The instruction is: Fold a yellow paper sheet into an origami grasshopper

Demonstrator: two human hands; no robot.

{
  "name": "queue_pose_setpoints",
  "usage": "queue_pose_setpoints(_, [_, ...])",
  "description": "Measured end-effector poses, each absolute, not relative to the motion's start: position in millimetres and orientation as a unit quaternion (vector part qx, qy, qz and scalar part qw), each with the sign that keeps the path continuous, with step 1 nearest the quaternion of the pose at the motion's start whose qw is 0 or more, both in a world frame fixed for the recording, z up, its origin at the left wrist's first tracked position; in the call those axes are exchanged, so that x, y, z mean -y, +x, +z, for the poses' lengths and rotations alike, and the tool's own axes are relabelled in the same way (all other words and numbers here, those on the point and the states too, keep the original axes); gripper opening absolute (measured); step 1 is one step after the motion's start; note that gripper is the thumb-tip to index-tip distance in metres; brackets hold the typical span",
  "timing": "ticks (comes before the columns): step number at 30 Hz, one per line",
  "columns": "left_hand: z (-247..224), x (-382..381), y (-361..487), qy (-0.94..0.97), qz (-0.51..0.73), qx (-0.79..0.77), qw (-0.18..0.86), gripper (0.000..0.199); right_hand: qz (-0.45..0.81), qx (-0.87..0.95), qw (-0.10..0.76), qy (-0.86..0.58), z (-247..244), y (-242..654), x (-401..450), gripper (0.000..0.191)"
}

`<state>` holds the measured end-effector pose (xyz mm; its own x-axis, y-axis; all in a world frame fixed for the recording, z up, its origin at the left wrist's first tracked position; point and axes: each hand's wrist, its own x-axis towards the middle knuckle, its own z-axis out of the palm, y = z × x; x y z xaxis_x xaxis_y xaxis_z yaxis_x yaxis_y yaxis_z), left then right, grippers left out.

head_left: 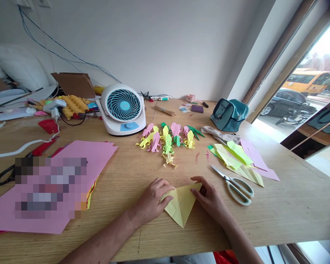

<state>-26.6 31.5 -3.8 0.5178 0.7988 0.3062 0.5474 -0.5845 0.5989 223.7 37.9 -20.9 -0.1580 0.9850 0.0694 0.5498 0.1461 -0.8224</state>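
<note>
Fingers of left hand [154,198] and right hand [209,201] grasp the upper left and right corners of the folded yellow paper [182,208]. Paper's lower tip points at the counter's [132,157] front edge, wood strip between. Scissors [236,185] just right; folded frogs [167,143] ahead, some room between. Wider stretch leftward, up to pink sheets [99,152].

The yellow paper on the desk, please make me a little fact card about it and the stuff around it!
Yellow paper: creased, one point toward the person
Left hand: holds its left side
Right hand: holds its right corner
Folded figures: pink, yellow and green, grouped beyond the hands
Scissors: pale handles, right of the right hand
Fan: white, behind the figures, to the left
</note>
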Motion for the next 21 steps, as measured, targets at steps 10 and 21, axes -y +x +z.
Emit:
queue_pose_setpoints(10, [-10.7, -34.5, -28.2, 0.845, 0.295, -0.393, 0.211, 0.023, 0.337, 0.681, 0.321, -0.566, -19.4, 223.1, -37.3, 0.033])
queue_pose_setpoints(21, [-13.2, -38.1, -28.5, 0.847, 0.31, -0.388, 0.19, 0.024, 0.328, 0.682, 0.328, -0.566, -11.9, 222.6, -35.0, 0.034])
